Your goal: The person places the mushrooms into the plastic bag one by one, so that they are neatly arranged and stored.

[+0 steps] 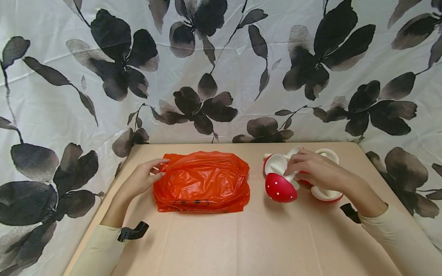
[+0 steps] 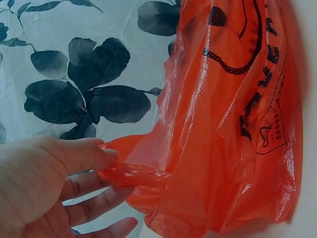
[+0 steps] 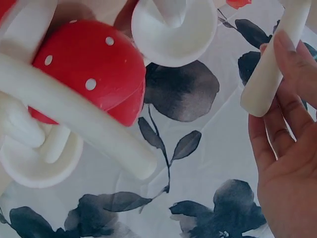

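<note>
An orange-red plastic bag (image 1: 203, 182) lies left of the table's middle, bulging, with black print on it. My left hand (image 1: 141, 179) is at its left edge; in the left wrist view the thumb and a finger pinch a twisted strip of the bag (image 2: 141, 176). On the right is a cluster of mushroom figures with red, white-dotted caps (image 3: 94, 74) and white stems. There my right hand (image 1: 317, 168) grips a mushroom by its white stem (image 3: 270, 82). Which cap belongs to that stem I cannot tell. Whatever the bag holds is hidden.
A light wooden-toned table (image 1: 214, 245) carries everything. Behind it hangs a white cloth (image 1: 248, 96) with dark flower prints. Another mushroom (image 1: 326, 194) lies underside up beneath the right hand, close to the others.
</note>
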`<state>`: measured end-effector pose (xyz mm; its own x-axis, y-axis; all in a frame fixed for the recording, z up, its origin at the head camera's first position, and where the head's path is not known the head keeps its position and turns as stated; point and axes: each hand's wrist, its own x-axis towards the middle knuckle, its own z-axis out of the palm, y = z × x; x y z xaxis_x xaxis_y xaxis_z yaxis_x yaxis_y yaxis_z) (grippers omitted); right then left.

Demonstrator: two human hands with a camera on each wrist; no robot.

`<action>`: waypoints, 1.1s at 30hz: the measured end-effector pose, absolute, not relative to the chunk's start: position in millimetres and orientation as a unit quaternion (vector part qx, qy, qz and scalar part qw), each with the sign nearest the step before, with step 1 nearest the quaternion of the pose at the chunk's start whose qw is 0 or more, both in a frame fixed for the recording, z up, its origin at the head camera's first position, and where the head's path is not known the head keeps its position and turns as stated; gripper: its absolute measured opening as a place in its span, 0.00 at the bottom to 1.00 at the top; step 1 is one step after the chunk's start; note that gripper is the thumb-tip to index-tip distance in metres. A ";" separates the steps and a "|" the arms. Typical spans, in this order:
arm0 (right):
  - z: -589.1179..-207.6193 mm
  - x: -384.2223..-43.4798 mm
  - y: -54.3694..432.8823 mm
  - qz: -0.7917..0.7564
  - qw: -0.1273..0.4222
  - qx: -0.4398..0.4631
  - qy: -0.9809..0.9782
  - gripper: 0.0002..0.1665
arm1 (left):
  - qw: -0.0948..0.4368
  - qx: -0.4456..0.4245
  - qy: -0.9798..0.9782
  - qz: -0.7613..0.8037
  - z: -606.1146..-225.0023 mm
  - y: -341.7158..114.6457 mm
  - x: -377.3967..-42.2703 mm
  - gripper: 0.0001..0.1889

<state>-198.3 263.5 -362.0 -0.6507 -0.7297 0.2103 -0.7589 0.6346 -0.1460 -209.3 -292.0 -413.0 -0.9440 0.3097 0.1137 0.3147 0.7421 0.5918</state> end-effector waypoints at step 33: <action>-365.2 -201.9 246.6 0.100 0.076 0.421 -0.898 0.22 | 0.077 -0.247 -0.945 -0.203 -419.3 -288.8 -207.1 0.20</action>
